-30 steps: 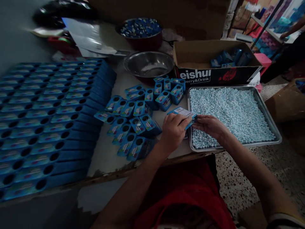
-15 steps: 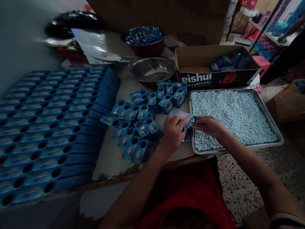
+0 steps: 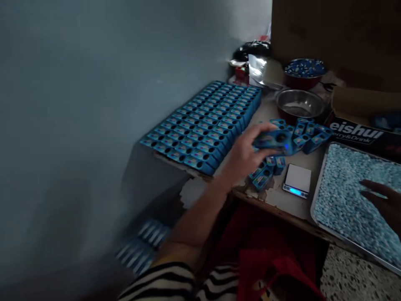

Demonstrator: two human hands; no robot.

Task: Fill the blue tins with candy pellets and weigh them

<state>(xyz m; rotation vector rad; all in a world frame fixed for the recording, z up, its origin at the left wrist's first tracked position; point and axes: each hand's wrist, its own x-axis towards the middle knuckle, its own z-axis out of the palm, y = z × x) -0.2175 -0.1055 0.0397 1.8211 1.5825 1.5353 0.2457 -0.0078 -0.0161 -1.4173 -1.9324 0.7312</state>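
Note:
My left hand (image 3: 246, 150) is closed around a small blue box (image 3: 272, 142) with a dark round hole in its top, blurred by motion. It holds the box in the air over several loose blue boxes (image 3: 262, 179) on the table. At the right edge, my right hand (image 3: 384, 202) hovers over a metal tray (image 3: 315, 209) spread with pale blue pellets (image 3: 347, 196). Its fingers are stretched out and apart, with nothing visible between them. Between the hands lies a small digital scale (image 3: 298, 179), its display lit blue and its plate bare.
Rows of blue boxes (image 3: 200, 125) stand tightly packed along the wall. Behind are a steel bowl (image 3: 300, 104), a bowl of blue-and-white pieces (image 3: 303, 69) and a printed carton (image 3: 357, 131). More blue boxes (image 3: 140, 246) sit below the table at left.
The view has swung left. My hands, earlier together at a box beside the tray, have parted. The left has carried a box leftward off the scale area; the right is over the pellets.

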